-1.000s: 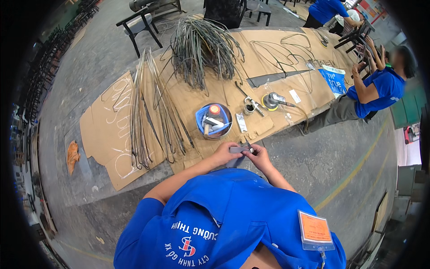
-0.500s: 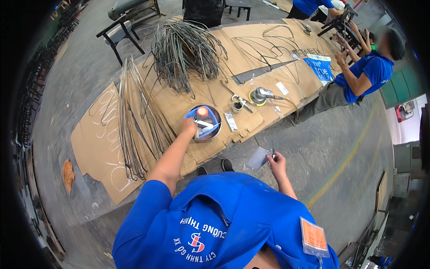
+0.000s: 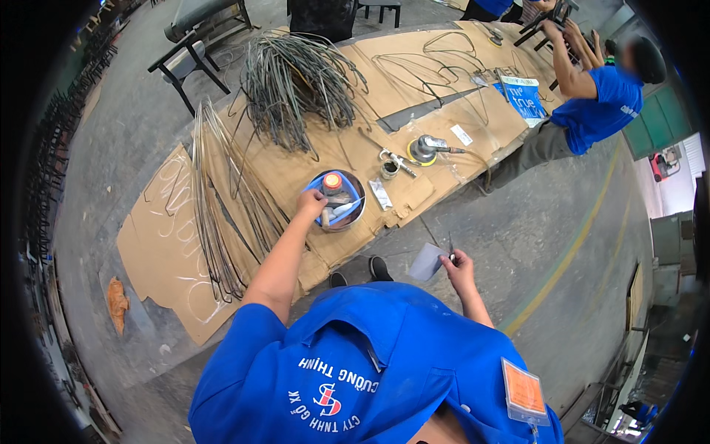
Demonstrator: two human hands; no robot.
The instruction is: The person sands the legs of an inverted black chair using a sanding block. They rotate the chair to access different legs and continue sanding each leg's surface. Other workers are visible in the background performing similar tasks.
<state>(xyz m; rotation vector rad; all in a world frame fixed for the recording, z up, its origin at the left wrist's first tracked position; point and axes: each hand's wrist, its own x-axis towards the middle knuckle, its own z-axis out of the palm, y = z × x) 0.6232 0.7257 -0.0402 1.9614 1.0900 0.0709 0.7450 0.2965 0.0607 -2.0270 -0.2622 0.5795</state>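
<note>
My left hand [image 3: 313,202] is at the left rim of a round tub [image 3: 353,222], its fingers curled together. What they hold, if anything, I cannot make out. Inside the tub sits a blue container [image 3: 358,194] with a red-capped jar [image 3: 333,183] and several small whitish and brown items. Off the table's near edge, my right hand [image 3: 461,271] grips a thin grey sheet [image 3: 425,262]. A slim dark pointed tool [image 3: 451,243] also sticks up from its fingers; its kind is unclear.
On the cardboard-covered table lie a bundle of wires [image 3: 292,89], long bent rods [image 3: 214,214], a spray gun [image 3: 398,161], a small cup [image 3: 389,170], and a round sander [image 3: 424,150] with a hose. A co-worker [image 3: 603,96] in blue stands at the right.
My left hand has drawn slightly back toward the tub's left rim, and the small items inside lie differently. My right hand stays almost still. The co-worker's arms have risen.
</note>
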